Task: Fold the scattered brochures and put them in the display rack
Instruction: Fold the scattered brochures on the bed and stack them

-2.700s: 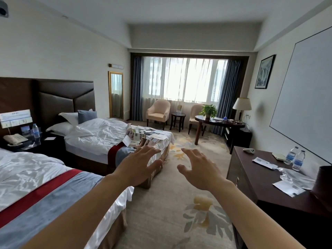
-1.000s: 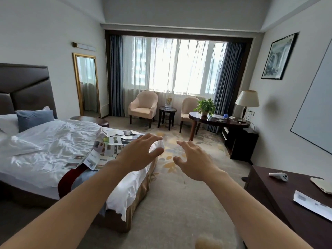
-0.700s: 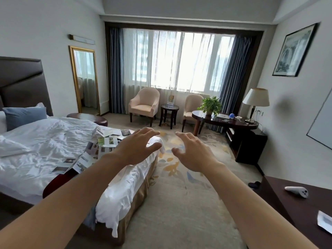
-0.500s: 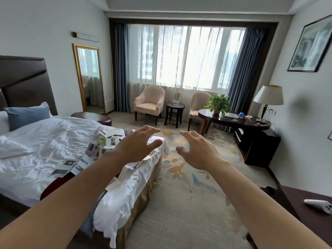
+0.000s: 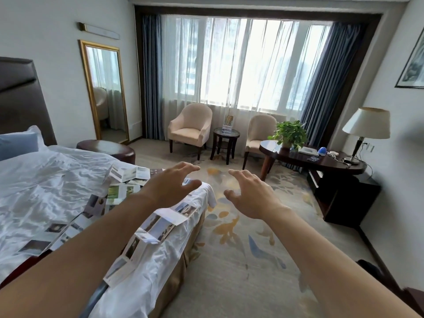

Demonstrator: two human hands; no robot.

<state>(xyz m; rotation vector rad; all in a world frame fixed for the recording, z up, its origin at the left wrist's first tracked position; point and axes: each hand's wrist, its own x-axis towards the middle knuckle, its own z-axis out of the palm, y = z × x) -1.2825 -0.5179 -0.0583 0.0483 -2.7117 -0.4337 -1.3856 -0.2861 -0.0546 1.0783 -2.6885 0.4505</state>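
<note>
Several unfolded brochures (image 5: 158,227) with photo panels lie scattered over the foot of the white bed (image 5: 46,187), some hanging near its edge. My left hand (image 5: 171,185) hovers above the bed's corner, fingers spread and loosely bent, holding nothing. My right hand (image 5: 249,193) is stretched out over the carpet beside the bed, equally empty. On the small round side table (image 5: 226,134) by the window stands a clear display rack (image 5: 228,123) with something in it.
Two beige armchairs (image 5: 191,127) flank the side table. A dark desk (image 5: 316,161) with a plant (image 5: 290,134) and a lamp (image 5: 364,127) stands at the right. A round ottoman (image 5: 107,149) sits beyond the bed. Patterned carpet (image 5: 241,260) lies between bed and desk.
I have walked forward along the bed; the brochures and window furniture are nearer now. Both hands stay outstretched and empty.
</note>
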